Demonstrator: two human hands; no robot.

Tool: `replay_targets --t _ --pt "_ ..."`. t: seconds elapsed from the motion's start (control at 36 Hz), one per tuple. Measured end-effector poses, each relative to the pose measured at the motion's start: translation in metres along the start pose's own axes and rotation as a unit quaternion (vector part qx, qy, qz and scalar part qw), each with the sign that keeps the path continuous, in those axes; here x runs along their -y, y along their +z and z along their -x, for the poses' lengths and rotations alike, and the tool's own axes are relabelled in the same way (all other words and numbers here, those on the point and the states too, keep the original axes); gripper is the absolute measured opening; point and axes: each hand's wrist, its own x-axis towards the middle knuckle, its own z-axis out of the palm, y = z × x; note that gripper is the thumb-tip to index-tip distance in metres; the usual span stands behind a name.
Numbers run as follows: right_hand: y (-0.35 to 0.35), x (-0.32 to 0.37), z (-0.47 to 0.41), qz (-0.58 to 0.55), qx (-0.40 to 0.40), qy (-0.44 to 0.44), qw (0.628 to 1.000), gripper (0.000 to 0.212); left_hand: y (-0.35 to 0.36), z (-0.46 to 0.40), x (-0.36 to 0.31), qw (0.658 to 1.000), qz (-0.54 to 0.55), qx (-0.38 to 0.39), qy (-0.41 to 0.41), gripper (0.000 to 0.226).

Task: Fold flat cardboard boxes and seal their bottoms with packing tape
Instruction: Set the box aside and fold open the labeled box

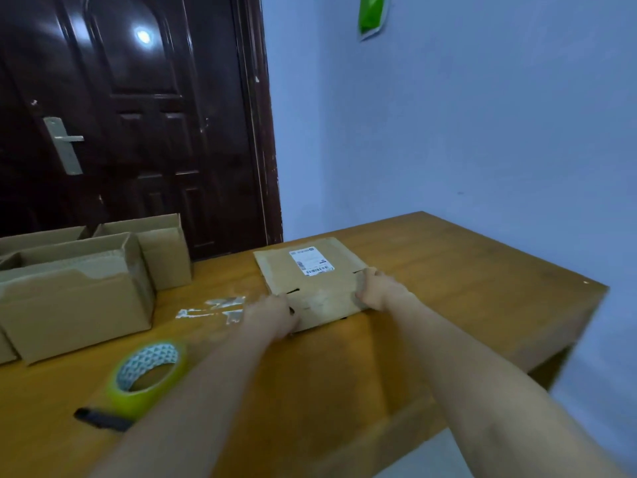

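The wooden surface carries everything. Left of the flat box, the folded boxes stand grouped aside, out of my way. The flat box lies in front of me, shipping label up, so I can raise it. My left hand and right hand grip its near corners, fingers curled on the cardboard. The tape roll waits nearer me, left of the flat box, beside a dark cutter.
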Motion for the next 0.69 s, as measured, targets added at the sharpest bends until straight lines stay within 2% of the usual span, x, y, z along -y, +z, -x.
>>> replay_targets --t 0.08,0.17,0.25,0.31,0.42,0.47,0.53,0.61,0.69 --pt "0.013 -0.002 -0.002 -0.03 0.009 0.018 0.999 0.067 0.004 0.0 -0.001 0.998 0.062 0.003 0.002 0.041" --pt "0.018 0.001 -0.004 -0.022 -0.018 0.038 0.999 0.068 0.003 0.002 -0.001 0.993 0.118 -0.012 -0.006 0.032" --pt "0.016 0.006 -0.007 -0.07 -0.033 0.068 0.995 0.07 0.002 0.002 0.0 0.972 0.227 -0.036 -0.045 0.023" --pt "0.014 0.009 -0.008 -0.124 -0.036 0.085 0.988 0.067 -0.002 0.002 0.0 0.938 0.33 -0.065 -0.088 0.032" --pt "0.015 0.02 -0.008 -0.29 -0.045 0.092 0.952 0.05 -0.016 0.001 0.007 0.806 0.555 -0.132 -0.16 0.054" --pt "0.02 0.028 -0.005 -0.343 -0.055 0.102 0.932 0.042 -0.022 0.004 0.015 0.781 0.587 -0.161 -0.139 0.062" --pt "0.027 0.037 -0.003 -0.396 -0.055 0.103 0.911 0.041 -0.031 0.01 0.023 0.784 0.581 -0.192 -0.106 0.067" --pt "0.035 0.052 0.001 -0.458 -0.058 0.087 0.883 0.041 -0.05 0.022 0.036 0.802 0.539 -0.246 -0.071 0.063" --pt "0.035 0.069 0.009 -0.443 -0.048 0.076 0.892 0.036 -0.073 0.033 0.05 0.794 0.53 -0.295 -0.036 0.055"
